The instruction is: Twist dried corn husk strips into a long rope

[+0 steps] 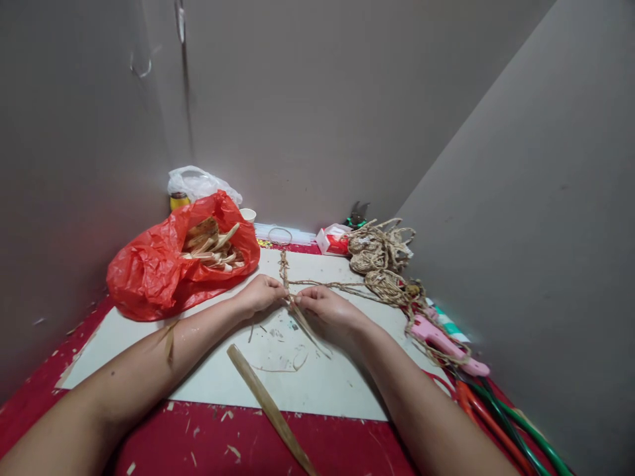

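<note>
My left hand and my right hand meet over a white board, both pinching the same twisted straw cord. The cord runs away from my fingers toward the wall, and another strand leads right to a heap of coiled straw rope. Loose dry leaf strips trail from under my right hand toward me. A long flat dry leaf strip lies on the board between my forearms.
A red plastic bag full of dry leaf strips sits at the left. Behind it are a white bag, a yellow jar and a paper cup. A pink glue gun and orange and green rods lie at the right.
</note>
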A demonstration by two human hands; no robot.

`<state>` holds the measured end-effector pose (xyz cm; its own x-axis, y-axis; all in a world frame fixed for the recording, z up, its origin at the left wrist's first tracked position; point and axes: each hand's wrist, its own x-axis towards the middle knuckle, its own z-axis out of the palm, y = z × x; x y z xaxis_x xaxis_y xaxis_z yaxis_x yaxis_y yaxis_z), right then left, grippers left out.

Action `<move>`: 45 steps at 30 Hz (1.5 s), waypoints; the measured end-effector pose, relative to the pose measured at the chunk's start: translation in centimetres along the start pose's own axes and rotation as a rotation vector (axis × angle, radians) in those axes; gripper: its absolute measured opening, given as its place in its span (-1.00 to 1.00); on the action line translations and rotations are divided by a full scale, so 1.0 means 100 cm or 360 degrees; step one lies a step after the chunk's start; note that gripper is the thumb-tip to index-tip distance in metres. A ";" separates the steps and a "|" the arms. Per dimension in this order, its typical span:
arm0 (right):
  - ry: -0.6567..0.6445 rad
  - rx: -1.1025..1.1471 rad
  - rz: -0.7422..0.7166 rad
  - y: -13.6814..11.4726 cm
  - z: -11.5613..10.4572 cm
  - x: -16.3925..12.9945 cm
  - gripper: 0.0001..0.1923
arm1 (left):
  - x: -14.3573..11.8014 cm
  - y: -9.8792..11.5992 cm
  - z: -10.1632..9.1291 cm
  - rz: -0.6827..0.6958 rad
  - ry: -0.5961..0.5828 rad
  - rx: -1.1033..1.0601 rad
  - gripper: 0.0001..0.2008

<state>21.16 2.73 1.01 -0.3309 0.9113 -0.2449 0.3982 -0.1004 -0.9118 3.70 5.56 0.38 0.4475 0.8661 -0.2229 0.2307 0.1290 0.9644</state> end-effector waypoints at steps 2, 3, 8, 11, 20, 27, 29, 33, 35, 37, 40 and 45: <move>0.0034 -0.0192 -0.0020 -0.003 -0.008 -0.003 -0.72 | 0.001 0.001 -0.001 -0.0019 -0.0001 -0.0039 -0.79; 0.0043 -0.0301 -0.0029 -0.005 -0.012 -0.005 -0.73 | 0.001 0.001 -0.001 -0.0022 -0.0008 -0.0059 -0.80; 0.0685 -0.1041 -0.0196 -0.018 -0.018 -0.017 -0.81 | 0.003 -0.004 0.001 -0.0032 -0.0011 -0.0070 -0.82; 0.0738 -0.1037 -0.0487 -0.031 0.010 -0.030 -0.84 | 0.003 -0.007 0.003 -0.0039 -0.0016 -0.0077 -0.80; -0.0173 -0.0981 -0.0396 -0.042 0.117 -0.055 -0.87 | 0.000 -0.004 0.002 -0.0049 -0.0072 -0.0088 -0.78; -0.0259 0.0242 -0.0055 -0.044 0.046 -0.033 -0.73 | 0.004 -0.013 0.000 -0.0038 -0.0107 -0.0256 -0.89; -0.0249 0.0366 0.0039 -0.035 0.033 -0.025 -0.68 | 0.003 -0.012 0.001 -0.0034 -0.0098 -0.0269 -0.90; -0.0214 0.0326 0.0163 -0.019 0.029 -0.015 -0.68 | 0.000 -0.009 0.006 -0.0072 -0.0001 -0.0312 -0.88; -0.0171 0.0228 0.0194 -0.016 0.033 -0.012 -0.70 | -0.001 -0.009 0.009 -0.0055 0.0073 -0.0315 -0.86; -0.0119 0.0142 0.0203 -0.016 0.036 -0.012 -0.71 | -0.001 -0.010 0.013 -0.0014 0.0148 -0.0309 -0.84; -0.0087 0.0069 0.0201 -0.017 0.037 -0.012 -0.71 | -0.001 -0.011 0.016 0.0085 0.0245 -0.0298 -0.82; -0.0142 0.0088 0.0129 -0.016 0.036 -0.012 -0.69 | -0.001 -0.013 0.018 0.0167 0.0275 -0.0178 -0.79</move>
<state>17.84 0.36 1.63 -0.3755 0.8604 -0.3445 0.3798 -0.1962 -0.9040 4.91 4.46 -1.08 0.3075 0.9461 -0.1021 0.0891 0.0782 0.9930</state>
